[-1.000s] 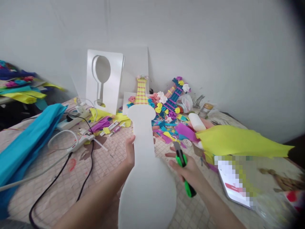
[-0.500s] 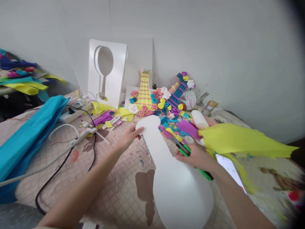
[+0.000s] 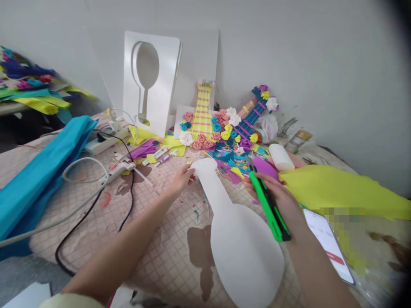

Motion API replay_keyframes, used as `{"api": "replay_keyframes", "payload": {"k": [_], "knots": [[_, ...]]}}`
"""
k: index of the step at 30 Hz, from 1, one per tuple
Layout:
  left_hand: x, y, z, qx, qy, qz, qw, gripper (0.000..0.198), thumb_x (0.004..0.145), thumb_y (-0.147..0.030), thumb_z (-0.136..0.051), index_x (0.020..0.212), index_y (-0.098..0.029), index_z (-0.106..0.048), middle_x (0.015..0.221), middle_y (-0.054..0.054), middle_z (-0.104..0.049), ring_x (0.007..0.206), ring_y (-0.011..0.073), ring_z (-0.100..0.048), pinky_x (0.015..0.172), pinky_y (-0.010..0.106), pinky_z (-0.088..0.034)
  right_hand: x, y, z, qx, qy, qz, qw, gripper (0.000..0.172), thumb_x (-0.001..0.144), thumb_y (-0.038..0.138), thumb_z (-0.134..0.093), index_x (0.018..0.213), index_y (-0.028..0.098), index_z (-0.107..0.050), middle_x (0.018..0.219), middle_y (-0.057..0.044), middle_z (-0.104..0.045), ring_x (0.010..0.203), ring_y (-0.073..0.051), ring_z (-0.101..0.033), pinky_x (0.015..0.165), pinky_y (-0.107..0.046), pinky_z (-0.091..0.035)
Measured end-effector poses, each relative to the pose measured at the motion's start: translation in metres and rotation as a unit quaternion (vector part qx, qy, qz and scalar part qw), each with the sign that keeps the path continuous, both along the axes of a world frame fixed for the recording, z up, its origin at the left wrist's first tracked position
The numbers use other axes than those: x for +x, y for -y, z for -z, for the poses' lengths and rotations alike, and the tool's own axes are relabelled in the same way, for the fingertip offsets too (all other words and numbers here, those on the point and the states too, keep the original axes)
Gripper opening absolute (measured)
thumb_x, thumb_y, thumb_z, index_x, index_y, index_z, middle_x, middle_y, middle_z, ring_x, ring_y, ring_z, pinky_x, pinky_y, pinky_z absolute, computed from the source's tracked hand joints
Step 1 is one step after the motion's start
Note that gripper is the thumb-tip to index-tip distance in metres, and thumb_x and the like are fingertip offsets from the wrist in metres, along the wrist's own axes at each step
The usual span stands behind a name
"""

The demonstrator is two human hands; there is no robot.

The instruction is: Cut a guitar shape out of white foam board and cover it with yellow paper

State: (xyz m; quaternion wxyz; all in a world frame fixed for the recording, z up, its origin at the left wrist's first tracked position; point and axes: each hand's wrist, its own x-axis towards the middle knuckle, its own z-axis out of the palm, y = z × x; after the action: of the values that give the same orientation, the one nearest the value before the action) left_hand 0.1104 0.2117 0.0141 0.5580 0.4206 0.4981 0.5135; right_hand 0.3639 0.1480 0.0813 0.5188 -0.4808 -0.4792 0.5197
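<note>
My left hand pinches the narrow top end of a white, smooth guitar-shaped cutout, thumb on its face. The cutout tilts above the table, its wide rounded body toward me and its neck pointing away. In my right hand is a green and black box cutter, held to the right of the cutout and apart from it, its blade end pointing away. Brown patches mark the quilted table cover to the cutout's left.
A white board with a cut-out opening leans at the back. Flower-decorated paper guitars stand beside it. Paper scraps, yellow crepe paper, a phone, blue crepe paper and a power strip with cables lie around.
My right hand has lifted off the cutout and swung the box cutter upright to the right. The cutout's face has tilted. My left hand keeps its hold. The view has shifted slightly.
</note>
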Motion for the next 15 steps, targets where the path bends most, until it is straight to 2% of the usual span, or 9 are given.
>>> {"api": "replay_keyframes", "payload": {"k": [3, 8, 9, 11, 13, 15], "knots": [[-0.002, -0.004, 0.004, -0.006, -0.018, -0.004, 1.000, 0.016, 0.070, -0.020, -0.057, 0.085, -0.015, -0.059, 0.062, -0.003, -0.054, 0.050, 0.0069, -0.050, 0.044, 0.016, -0.031, 0.003, 0.001, 0.000, -0.010, -0.019, -0.054, 0.998, 0.030, 0.080, 0.034, -0.045, 0.101, 0.023, -0.064, 0.088, -0.008, -0.072, 0.079, -0.023, -0.069, 0.065, -0.040, -0.058], [-0.006, -0.007, 0.009, -0.004, -0.037, 0.001, 0.999, 0.012, 0.071, -0.017, -0.056, 0.081, -0.014, -0.061, 0.060, -0.002, -0.055, 0.048, 0.0071, -0.048, 0.042, 0.016, -0.031, 0.003, 0.026, -0.004, 0.009, 0.037, -0.078, 0.996, 0.047, 0.090, 0.047, -0.026, 0.113, 0.027, -0.062, 0.114, -0.005, -0.064, 0.105, -0.015, -0.061, 0.083, -0.036, -0.051], [-0.006, -0.007, 0.010, -0.003, -0.042, 0.002, 0.999, 0.012, 0.071, -0.017, -0.056, 0.081, -0.014, -0.061, 0.059, -0.002, -0.055, 0.048, 0.0074, -0.048, 0.042, 0.016, -0.031, 0.001, 0.033, -0.003, 0.016, 0.044, -0.074, 0.996, 0.047, 0.091, 0.049, -0.026, 0.116, 0.028, -0.059, 0.118, -0.004, -0.062, 0.108, -0.014, -0.059, 0.083, -0.035, -0.050], [-0.006, -0.008, 0.012, -0.001, -0.053, 0.001, 0.999, 0.011, 0.071, -0.018, -0.056, 0.080, -0.014, -0.061, 0.057, -0.002, -0.055, 0.046, 0.0076, -0.047, 0.041, 0.017, -0.031, -0.004, 0.044, -0.002, 0.037, 0.027, -0.052, 0.998, 0.041, 0.088, 0.051, -0.039, 0.120, 0.032, -0.056, 0.123, -0.004, -0.059, 0.108, -0.014, -0.059, 0.078, -0.032, -0.051], [-0.007, -0.010, 0.015, 0.003, -0.069, 0.002, 0.998, 0.012, 0.071, -0.020, -0.057, 0.080, -0.014, -0.061, 0.056, -0.002, -0.054, 0.045, 0.0079, -0.047, 0.042, 0.018, -0.032, -0.007, 0.050, -0.002, 0.057, -0.031, -0.007, 0.998, 0.036, 0.082, 0.052, -0.052, 0.111, 0.033, -0.060, 0.112, -0.006, -0.064, 0.093, -0.017, -0.065, 0.066, -0.029, -0.054], [-0.007, -0.012, 0.017, 0.011, -0.092, 0.003, 0.996, 0.015, 0.072, -0.022, -0.057, 0.084, -0.014, -0.061, 0.057, -0.002, -0.055, 0.044, 0.0084, -0.047, 0.043, 0.019, -0.034, -0.006, 0.052, -0.004, 0.051, -0.118, 0.040, 0.991, 0.034, 0.080, 0.058, -0.050, 0.090, 0.029, -0.064, 0.079, -0.005, -0.066, 0.065, -0.017, -0.063, 0.050, -0.029, -0.050]]}}
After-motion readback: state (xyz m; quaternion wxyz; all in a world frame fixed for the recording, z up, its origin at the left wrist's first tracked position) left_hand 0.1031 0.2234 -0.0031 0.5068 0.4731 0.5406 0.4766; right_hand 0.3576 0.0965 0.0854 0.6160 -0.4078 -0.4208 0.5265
